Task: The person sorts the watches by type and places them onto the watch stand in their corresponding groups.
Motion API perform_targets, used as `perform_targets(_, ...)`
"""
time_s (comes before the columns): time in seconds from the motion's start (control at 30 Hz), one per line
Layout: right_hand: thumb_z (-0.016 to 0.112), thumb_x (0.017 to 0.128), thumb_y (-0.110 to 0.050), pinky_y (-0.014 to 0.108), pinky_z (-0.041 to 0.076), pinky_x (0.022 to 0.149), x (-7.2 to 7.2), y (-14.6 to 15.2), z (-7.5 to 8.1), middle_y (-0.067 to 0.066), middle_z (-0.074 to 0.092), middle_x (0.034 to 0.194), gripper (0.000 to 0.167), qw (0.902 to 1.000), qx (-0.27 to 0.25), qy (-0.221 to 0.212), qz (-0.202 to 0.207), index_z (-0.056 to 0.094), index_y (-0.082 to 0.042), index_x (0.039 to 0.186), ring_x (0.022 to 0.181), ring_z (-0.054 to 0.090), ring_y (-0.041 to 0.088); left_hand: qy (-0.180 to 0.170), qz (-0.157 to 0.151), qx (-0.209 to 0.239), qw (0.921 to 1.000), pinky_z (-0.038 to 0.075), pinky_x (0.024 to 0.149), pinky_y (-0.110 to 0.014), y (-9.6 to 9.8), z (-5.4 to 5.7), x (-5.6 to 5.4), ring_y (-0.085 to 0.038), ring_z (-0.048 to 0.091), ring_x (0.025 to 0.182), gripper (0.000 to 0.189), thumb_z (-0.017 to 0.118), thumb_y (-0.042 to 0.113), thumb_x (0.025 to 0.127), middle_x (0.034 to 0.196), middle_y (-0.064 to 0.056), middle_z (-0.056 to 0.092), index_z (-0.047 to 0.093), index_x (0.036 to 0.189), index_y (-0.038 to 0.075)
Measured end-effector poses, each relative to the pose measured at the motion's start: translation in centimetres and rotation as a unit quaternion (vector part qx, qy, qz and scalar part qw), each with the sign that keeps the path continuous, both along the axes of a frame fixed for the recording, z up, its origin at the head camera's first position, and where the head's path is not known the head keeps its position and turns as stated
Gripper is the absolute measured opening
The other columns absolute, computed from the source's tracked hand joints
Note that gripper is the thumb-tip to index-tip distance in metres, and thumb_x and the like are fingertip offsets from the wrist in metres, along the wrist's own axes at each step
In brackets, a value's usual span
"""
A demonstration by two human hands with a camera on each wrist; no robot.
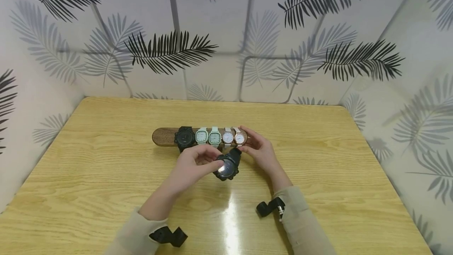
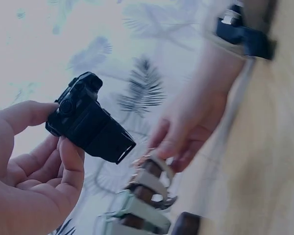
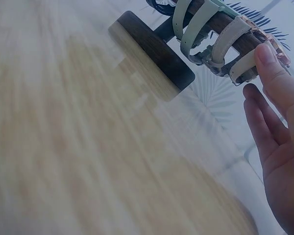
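My left hand [image 1: 191, 166] pinches a black sports watch [image 1: 226, 168] by its case between thumb and fingers, in front of a wooden watch stand [image 1: 163, 137]. The black strap [image 2: 100, 134] hangs toward the stand in the left wrist view. My right hand [image 1: 262, 152] is at the stand's right end. Its thumb lies on the end watch with a pale strap [image 3: 245, 66], its other fingers on the far side. Beside that sit another pale-strapped watch [image 1: 228, 137], two mint green watches [image 1: 214, 138] [image 1: 201, 135] and a second black watch [image 1: 185, 137] at the left.
The stand's dark wooden base [image 3: 157, 51] rests on a light wood-grain table [image 1: 106, 192]. A wall covering with leaf patterns [image 1: 212, 78] rises behind and at both sides. Black camera straps [image 1: 270, 207] are around both wrists over beige sleeves [image 1: 301, 223].
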State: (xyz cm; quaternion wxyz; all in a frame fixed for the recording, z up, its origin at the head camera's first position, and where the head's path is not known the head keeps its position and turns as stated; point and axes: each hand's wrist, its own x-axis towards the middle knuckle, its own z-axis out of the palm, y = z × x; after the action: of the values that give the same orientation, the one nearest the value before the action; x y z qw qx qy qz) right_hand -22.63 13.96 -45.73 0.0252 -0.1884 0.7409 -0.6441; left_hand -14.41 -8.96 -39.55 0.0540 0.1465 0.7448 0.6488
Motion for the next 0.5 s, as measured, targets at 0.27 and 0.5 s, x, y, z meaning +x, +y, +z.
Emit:
perform_targets(0.27,0.069,0.08,0.011,0.027,0.054,0.087,0.0,0.0,0.0,0.026,0.055,0.128,0.063,0.9999,-0.01,0.0,0.005,0.047,0.003,0.138,0.103,0.06,0.038,-0.013,0.068,0.068,0.9953,0.054,0.072,-0.024,-3.2,2.0,0.1,-0.015,0.06,0.082,0.022,0.07,0.004,0.086,0.094,-0.008,0.061,0.063,0.104,-0.005)
perform_targets(0.5,0.07,0.079,0.011,0.027,0.054,0.086,0.0,-0.1,-0.1,0.027,0.057,0.125,0.064,0.9999,-0.012,0.0,0.004,0.048,0.001,0.138,0.102,0.06,0.037,-0.012,0.162,0.102,0.9813,0.052,0.078,-0.019,-6.6,2.7,-0.2,-0.012,0.058,0.086,0.013,0.067,0.008,0.09,0.099,-0.003,0.058,0.064,0.102,0.005)
